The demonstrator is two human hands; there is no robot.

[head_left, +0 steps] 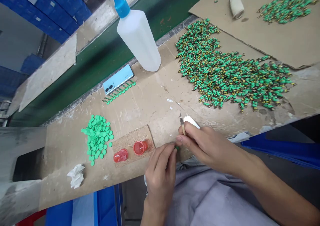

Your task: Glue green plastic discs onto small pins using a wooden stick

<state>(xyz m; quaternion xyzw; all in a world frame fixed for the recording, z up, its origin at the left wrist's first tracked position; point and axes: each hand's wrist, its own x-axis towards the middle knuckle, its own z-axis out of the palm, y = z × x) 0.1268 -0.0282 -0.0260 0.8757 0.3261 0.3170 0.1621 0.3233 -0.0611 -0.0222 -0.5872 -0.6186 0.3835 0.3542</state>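
A: Clock's centred on your hands, 12 straight ahead. Your grip first?

B: Your left hand [159, 175] has its fingers bunched, tips pinching a green bit [177, 148]. Your fingers hide most of it, so can't tell what it is. Your right hand [210, 146] is just beside it, thumb and forefinger pinching a thin tool [183, 129], tip toward 12.

A: Near your right?

B: White item [192, 121] just past your forefinger, part hidden. Can't tell if you're touching it.

A: Your left side?

B: Board [132, 136] at 9, two red cups [140, 147] on it. Past that, loose green discs [98, 136], 9 to 10. Crumpled tissue [76, 176] between 8 and 9.

A: Farther out?

B: Big pile of figures [232, 72] at your 1, green with yellow and dark parts. Phone [118, 79] between 10 and 11, a row of figures [120, 92] along its near edge, discs at their feet. Bottle [140, 39], blue nozzle, between 11 and 12.

A: Far edge?

B: Cloth roll [236, 6] and small heap [286, 9] on cardboard [275, 41], around 1. Blue crates [50, 6] way back, between 10 and 11.
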